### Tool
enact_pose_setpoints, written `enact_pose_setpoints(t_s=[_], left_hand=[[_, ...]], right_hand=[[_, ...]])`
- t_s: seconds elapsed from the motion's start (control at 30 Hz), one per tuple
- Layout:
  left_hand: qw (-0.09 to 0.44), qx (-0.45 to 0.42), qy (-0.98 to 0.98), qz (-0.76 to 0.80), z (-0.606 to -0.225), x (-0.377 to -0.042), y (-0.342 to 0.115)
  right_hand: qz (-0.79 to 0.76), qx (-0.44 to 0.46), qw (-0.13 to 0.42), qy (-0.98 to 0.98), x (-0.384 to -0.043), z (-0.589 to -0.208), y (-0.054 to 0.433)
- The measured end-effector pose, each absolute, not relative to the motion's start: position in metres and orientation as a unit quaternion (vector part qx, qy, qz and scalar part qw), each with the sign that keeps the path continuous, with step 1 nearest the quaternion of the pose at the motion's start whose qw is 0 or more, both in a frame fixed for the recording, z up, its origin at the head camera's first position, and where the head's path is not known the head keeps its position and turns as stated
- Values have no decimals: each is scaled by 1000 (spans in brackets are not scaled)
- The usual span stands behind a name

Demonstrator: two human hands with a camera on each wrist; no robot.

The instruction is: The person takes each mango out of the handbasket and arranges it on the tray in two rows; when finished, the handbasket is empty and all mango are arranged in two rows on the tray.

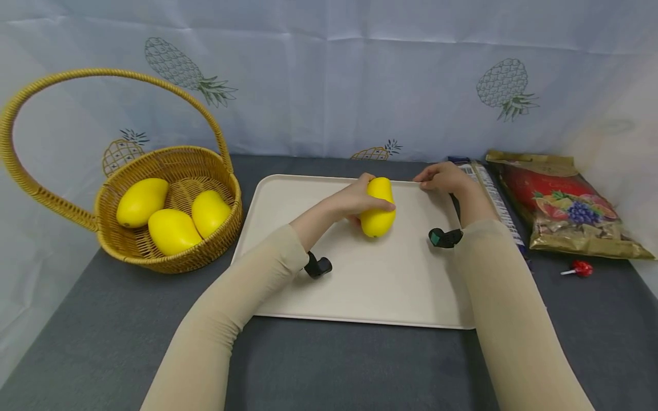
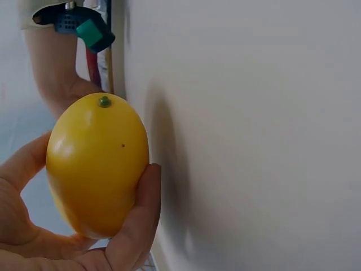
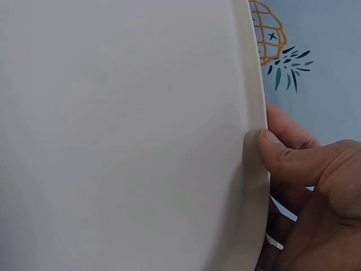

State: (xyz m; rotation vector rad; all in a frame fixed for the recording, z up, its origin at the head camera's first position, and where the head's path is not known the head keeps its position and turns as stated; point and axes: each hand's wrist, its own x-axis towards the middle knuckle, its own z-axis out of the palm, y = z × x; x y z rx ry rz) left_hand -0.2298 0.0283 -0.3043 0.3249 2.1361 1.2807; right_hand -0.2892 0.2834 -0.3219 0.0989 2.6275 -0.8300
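Observation:
My left hand (image 1: 354, 200) grips a yellow mango (image 1: 378, 216) over the upper middle of the cream tray (image 1: 360, 279). In the left wrist view, thumb and fingers wrap the mango (image 2: 98, 164) from both sides, its green stem dot facing away from the palm. A shadow falls on the tray (image 2: 259, 135) beside it. At the tray's far right corner, my right hand (image 1: 444, 178) pinches the rim. The right wrist view shows the thumb of that hand (image 3: 316, 169) on the inner side of the tray's raised edge (image 3: 256, 107), with fingers behind it.
Left of the tray stands a wicker basket (image 1: 169, 265) with a tall handle, holding three yellow mangoes (image 1: 173, 231). On the right lie a red and gold bag (image 1: 576, 200), a blue-and-white packet (image 1: 496, 194) partly behind my right arm, and a red lollipop (image 1: 582, 268). A pineapple-print curtain (image 1: 319, 85) hangs behind.

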Motion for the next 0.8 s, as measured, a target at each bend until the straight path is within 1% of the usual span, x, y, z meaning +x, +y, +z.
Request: enact_pose_setpoints(t_s=[0.13, 0.5, 0.67, 0.8], left_hand=[[307, 126, 811, 481, -307, -229, 33], [264, 102, 839, 465, -311, -229, 53], [256, 93, 855, 441, -308, -230, 58], [264, 85, 864, 421, -307, -231, 59]], right_hand=[[-297, 29, 193, 935, -288, -321, 285], [-310, 28, 202, 928, -292, -324, 290], [-310, 26, 209, 927, -291, -322, 289], [-316, 25, 213, 924, -292, -321, 290]])
